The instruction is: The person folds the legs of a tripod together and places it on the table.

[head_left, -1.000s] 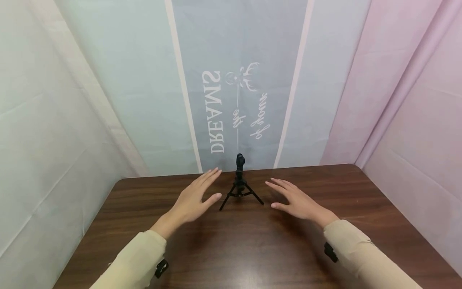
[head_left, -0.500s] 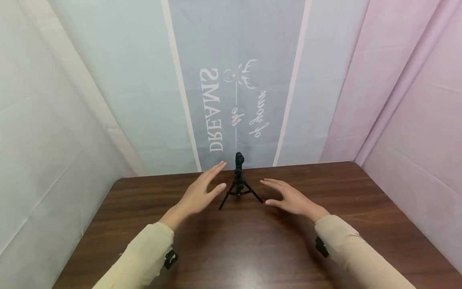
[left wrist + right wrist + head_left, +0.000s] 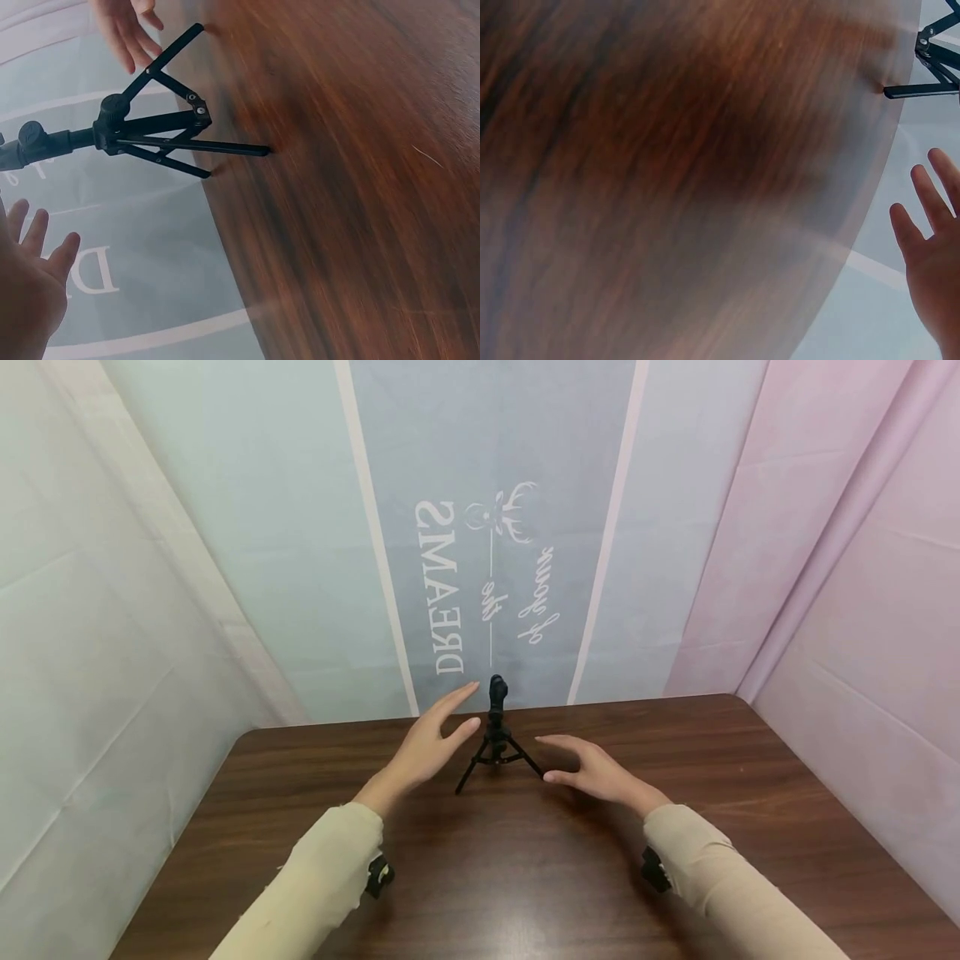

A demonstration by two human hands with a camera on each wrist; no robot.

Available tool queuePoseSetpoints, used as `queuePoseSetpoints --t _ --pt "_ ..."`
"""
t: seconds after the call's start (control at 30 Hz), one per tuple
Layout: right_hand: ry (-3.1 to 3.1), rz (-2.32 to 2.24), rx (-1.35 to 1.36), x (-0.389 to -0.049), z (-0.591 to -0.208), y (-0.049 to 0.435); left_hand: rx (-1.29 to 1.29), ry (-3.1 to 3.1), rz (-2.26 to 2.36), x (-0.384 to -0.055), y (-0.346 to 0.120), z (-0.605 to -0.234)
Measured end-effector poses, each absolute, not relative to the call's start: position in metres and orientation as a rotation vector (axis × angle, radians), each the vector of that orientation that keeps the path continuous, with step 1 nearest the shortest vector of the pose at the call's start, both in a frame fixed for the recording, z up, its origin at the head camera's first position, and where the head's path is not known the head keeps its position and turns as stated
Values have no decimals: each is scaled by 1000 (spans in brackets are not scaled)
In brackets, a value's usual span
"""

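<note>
A small black tripod [image 3: 497, 735] stands upright with its legs spread, near the far edge of the wooden table. My left hand [image 3: 423, 747] is raised just left of it, fingers extended toward its upper part and thumb apart. On the other side, my right hand [image 3: 600, 772] reaches in lower, its thumb tip right at the tripod's right leg in the head view. Neither hand holds anything. The left wrist view shows the tripod's knobs and folding braces [image 3: 199, 112] from the side. In the right wrist view only part of a tripod leg [image 3: 922, 90] shows beside my spread fingers.
The dark wooden table [image 3: 510, 877] ends just behind the tripod. Beyond it hangs a pale fabric backdrop [image 3: 517, 427] with mirrored lettering, and light cloth walls [image 3: 112, 693] rise at both sides. A black wrist device [image 3: 380, 875] sits under each sleeve.
Both hands have moved inward toward the tripod. The left has also risen toward its top, and the right has come closer to its leg. The tripod stays in place.
</note>
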State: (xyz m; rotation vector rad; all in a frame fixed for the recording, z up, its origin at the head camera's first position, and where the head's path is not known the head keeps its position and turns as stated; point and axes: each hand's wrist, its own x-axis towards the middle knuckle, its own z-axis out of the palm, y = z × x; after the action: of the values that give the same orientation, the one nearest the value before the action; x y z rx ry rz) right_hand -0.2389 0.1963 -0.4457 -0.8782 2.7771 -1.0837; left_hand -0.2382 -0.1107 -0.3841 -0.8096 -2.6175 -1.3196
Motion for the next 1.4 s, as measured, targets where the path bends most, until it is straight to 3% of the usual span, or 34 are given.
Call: queuePoseSetpoints --t 1.4 --pt "2612 -1362 -574 -254 -461 168 -624 -2561 -1631 -270 -69 -372"
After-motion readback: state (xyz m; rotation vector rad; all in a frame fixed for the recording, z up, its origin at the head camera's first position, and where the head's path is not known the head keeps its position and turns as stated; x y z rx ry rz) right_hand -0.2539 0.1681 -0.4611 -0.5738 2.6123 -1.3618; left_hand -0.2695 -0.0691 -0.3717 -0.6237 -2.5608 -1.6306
